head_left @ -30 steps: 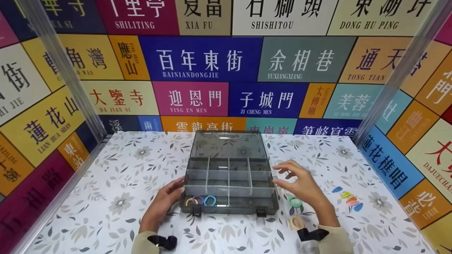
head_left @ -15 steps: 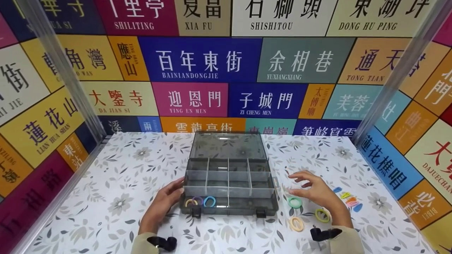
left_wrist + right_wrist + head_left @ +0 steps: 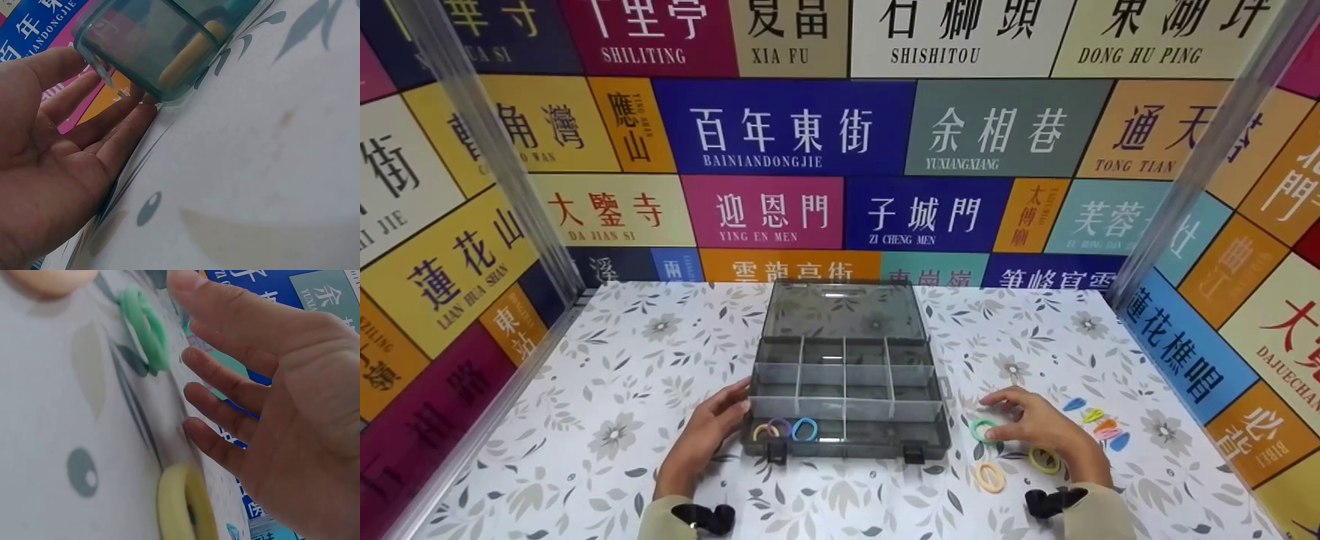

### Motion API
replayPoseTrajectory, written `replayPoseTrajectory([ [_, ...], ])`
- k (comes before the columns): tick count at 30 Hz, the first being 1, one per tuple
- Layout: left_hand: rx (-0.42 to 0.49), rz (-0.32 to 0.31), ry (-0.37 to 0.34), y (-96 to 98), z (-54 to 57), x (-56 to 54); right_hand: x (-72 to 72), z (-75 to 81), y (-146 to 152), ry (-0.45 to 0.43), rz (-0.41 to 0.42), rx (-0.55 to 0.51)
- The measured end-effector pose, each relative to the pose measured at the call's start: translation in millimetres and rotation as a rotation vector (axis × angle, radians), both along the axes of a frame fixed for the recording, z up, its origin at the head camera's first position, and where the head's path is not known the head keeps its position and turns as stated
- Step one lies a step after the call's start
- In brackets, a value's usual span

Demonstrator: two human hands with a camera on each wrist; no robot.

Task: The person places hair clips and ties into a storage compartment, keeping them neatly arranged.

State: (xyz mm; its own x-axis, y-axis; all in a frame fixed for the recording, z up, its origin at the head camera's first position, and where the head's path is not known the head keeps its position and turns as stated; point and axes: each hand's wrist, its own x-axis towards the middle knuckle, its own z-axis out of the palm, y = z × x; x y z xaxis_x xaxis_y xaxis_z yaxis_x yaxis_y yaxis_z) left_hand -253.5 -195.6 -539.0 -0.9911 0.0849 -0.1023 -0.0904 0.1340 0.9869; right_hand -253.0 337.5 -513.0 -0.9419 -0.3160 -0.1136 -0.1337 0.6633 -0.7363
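Observation:
A dark see-through divided box [image 3: 846,448] stands with its lid [image 3: 844,311] folded back. My left hand [image 3: 712,424] rests against its left end, fingertips at the wall in the left wrist view. In the front left compartment lie a blue hair tie [image 3: 805,430], a purple one and a beige one. My right hand [image 3: 1035,424] hovers just over a green hair tie [image 3: 145,329], fingers loosely bent and thumb apart, holding nothing. A yellow hair tie [image 3: 185,503] lies under that hand, and a peach hair tie [image 3: 989,476] is nearer the front.
Several small coloured hair clips [image 3: 1102,427] lie right of my right hand. The table [image 3: 607,375] has a leaf-patterned cover. Walls with printed signs [image 3: 780,127] enclose it at the back and both sides.
My right hand has moved from the box's right edge, rightward and down, to the green hair tie. The yellow hair tie has come into sight. The left hand stays put.

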Motion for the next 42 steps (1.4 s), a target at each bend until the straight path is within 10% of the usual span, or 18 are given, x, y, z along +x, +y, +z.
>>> replayPoseTrajectory([
  [23,0.037,-0.03,0.03,-2.9,0.4,3.5,-1.9,-5.3,-3.9,-0.021,0.075,-0.003],
  [42,0.048,-0.033,0.014,-3.5,-4.1,0.0,-1.6,-4.2,-8.7,0.004,-0.033,-0.022],
])
